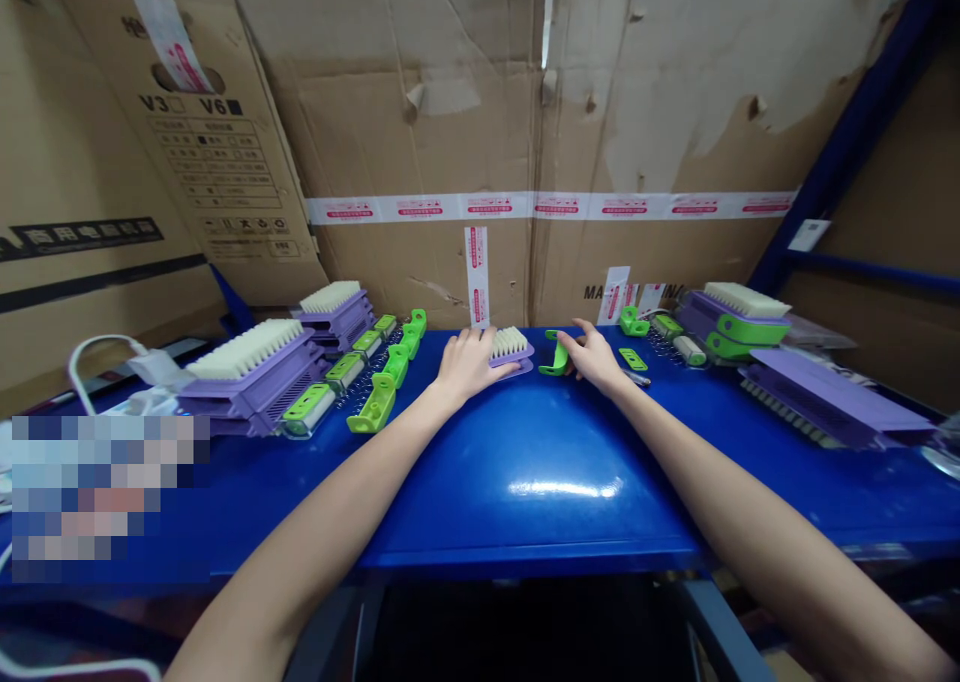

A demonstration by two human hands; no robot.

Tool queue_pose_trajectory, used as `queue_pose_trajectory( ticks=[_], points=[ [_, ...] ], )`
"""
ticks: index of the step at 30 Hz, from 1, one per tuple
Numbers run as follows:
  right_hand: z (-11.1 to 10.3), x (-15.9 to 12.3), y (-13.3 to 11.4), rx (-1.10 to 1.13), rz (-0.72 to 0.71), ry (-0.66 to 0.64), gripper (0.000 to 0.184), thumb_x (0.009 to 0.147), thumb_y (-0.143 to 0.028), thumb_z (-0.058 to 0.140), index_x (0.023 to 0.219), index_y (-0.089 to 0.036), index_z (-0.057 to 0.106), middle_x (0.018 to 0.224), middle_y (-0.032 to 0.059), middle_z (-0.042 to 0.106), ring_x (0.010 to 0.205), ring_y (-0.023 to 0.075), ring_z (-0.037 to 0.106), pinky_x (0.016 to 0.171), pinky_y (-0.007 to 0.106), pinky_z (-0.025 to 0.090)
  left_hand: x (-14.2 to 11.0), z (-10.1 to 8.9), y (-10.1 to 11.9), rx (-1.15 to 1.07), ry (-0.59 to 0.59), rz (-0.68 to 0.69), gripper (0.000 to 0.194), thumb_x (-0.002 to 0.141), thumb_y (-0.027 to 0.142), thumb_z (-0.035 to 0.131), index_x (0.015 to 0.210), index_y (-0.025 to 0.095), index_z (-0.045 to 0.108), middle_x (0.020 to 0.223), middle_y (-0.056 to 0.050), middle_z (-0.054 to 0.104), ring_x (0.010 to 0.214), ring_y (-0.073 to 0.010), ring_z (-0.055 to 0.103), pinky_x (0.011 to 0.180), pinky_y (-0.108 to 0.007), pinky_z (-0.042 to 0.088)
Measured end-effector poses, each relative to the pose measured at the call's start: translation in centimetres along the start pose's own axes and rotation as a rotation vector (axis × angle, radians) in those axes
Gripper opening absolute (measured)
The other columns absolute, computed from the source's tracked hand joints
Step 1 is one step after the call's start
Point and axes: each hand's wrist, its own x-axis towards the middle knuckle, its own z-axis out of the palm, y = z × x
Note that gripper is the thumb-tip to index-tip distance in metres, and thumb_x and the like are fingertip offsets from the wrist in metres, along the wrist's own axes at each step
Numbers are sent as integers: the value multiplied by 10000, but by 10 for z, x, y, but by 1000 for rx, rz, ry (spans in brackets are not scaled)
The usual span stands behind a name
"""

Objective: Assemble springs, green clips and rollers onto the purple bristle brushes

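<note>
In the middle of the blue table, my left hand [465, 362] is closed over the left side of a purple brush [511, 344]. Cream bristles on the brush point upward, and my palm hides part of it. To its right, my right hand [596, 357] grips a bright green U-shaped bracket [556, 355] with thumb and fingers, a short gap away from the brush. Beside that hand lie a small flat green plate [633, 359] and a slim metallic item [637, 377], partly covered by the wrist.
Stacked purple brushes [247, 362] stand at left, beside a row of green-topped clear pieces [346, 372] and green brackets [373, 405]. More brushes [746, 307] and a purple part [840, 397] are at right. Cardboard [420, 142] walls the back. A white cable [82, 362] runs at left.
</note>
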Motion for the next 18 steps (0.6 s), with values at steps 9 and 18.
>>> queue_pose_trajectory(
  ticks=[9, 18],
  points=[
    [8, -2, -1, 130, -3, -13, 636, 855, -410, 509, 1391, -100, 366, 813, 85, 626, 498, 160, 564, 377, 269, 444, -3, 3, 3, -71, 113, 59, 670, 750, 658, 582, 1178, 145, 526, 1091, -137, 633, 1005, -275, 593, 822, -361, 456],
    [19, -7, -9, 255, 20, 53, 596, 820, -430, 530, 1327, -125, 455, 761, 49, 589, 480, 132, 519, 368, 263, 466, -5, 6, 5, -94, 195, 233, 663, 782, 654, 538, 1206, 145, 510, 1026, -128, 614, 981, -272, 560, 822, -374, 431]
  ],
)
